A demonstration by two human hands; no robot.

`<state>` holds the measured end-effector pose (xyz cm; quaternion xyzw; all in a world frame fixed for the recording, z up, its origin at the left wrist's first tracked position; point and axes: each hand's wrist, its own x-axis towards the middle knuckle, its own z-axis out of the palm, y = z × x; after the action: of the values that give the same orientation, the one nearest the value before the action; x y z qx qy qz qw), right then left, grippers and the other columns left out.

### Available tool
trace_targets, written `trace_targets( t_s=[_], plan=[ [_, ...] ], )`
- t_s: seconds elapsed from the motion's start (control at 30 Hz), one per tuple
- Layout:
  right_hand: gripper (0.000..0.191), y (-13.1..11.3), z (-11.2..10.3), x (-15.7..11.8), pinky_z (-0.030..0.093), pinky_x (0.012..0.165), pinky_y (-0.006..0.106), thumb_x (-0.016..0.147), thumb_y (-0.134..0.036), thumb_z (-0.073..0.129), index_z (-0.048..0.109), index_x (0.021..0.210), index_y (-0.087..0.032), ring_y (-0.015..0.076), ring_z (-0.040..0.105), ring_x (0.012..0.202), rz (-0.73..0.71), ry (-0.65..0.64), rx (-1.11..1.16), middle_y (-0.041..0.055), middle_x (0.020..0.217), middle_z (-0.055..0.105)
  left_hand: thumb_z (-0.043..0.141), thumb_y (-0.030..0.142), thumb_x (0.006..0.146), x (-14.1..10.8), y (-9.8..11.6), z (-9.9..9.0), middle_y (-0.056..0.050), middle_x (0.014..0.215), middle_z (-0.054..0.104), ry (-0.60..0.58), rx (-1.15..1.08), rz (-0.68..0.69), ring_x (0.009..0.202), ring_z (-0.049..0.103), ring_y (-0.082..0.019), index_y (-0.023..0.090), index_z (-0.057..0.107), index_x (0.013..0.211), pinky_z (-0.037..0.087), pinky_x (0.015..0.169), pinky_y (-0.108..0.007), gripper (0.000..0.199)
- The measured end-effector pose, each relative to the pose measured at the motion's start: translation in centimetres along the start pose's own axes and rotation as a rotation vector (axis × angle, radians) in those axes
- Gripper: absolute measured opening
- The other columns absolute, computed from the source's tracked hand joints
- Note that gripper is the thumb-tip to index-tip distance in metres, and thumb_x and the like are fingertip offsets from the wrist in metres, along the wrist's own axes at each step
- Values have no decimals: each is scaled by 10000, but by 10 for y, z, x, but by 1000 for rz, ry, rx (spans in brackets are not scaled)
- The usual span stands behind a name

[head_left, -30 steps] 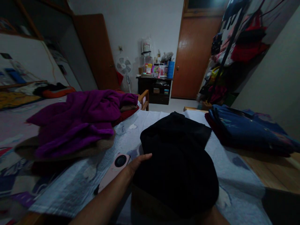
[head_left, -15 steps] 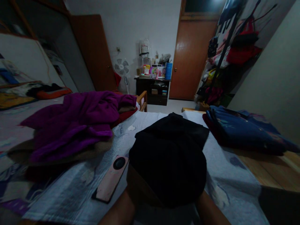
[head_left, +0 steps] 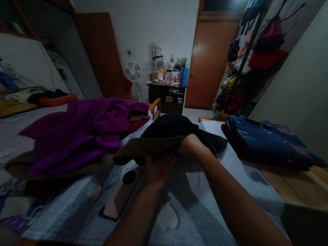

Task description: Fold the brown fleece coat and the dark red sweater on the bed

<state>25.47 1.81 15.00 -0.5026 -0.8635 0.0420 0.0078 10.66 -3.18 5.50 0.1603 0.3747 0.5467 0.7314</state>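
Observation:
A black garment (head_left: 169, 126) with a brown inner side or panel is lifted off the light blue bedcover in front of me. My right hand (head_left: 191, 145) is closed on the edge of its brown part. Below that, my left hand (head_left: 160, 167) grips the underside of the same cloth, its fingertips partly hidden by the fabric. One flap of the garment hangs out to the right, towards the folded pile. A pink phone (head_left: 119, 196) with a round black camera ring lies face down, left of my left forearm.
A heaped purple blanket (head_left: 92, 123) lies at the left on brown and red cloths. At the right, folded dark blue clothes (head_left: 271, 141) sit on a wooden board (head_left: 294, 181). Behind stand a fan (head_left: 133, 71), a black cabinet (head_left: 164, 99) and hanging bags (head_left: 268, 58).
The black garment has been turned and raised away from me, and its brown side now faces up at the left. Both hands, hidden under it before, have come into view.

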Motion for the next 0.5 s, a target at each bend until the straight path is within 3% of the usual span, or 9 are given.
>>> trace_targets(
  t_s=[0.1,0.2,0.37,0.5],
  plan=[
    [380,-11,10,18,492,801,323,798,-299,567,726,1059,-73,307,665,977,-80,-153,-45,188,1053,712,398,471,958,3,-8,9,-16,900,697,111,-243,82,825,661,-176,252,645,979,531,718,-308,331],
    [361,-13,30,26,488,708,289,780,-264,547,737,1019,-72,282,688,902,-124,-262,-23,190,998,726,469,378,946,6,-21,5,-11,716,658,215,-273,-23,607,620,-132,196,617,868,496,585,-254,247],
    [347,0,58,16,471,778,273,822,-257,502,694,1069,-108,243,669,969,-30,-47,79,158,1073,709,464,342,946,4,-32,-9,-52,644,639,220,-100,-219,523,597,-133,140,575,735,468,509,-247,312],
    [281,4,71,12,459,789,260,840,-244,499,680,1035,-154,213,663,964,22,19,134,114,1064,710,441,211,915,-5,-35,-12,-22,559,596,195,-65,-152,430,519,-95,161,499,623,403,457,-213,301]
  ],
)
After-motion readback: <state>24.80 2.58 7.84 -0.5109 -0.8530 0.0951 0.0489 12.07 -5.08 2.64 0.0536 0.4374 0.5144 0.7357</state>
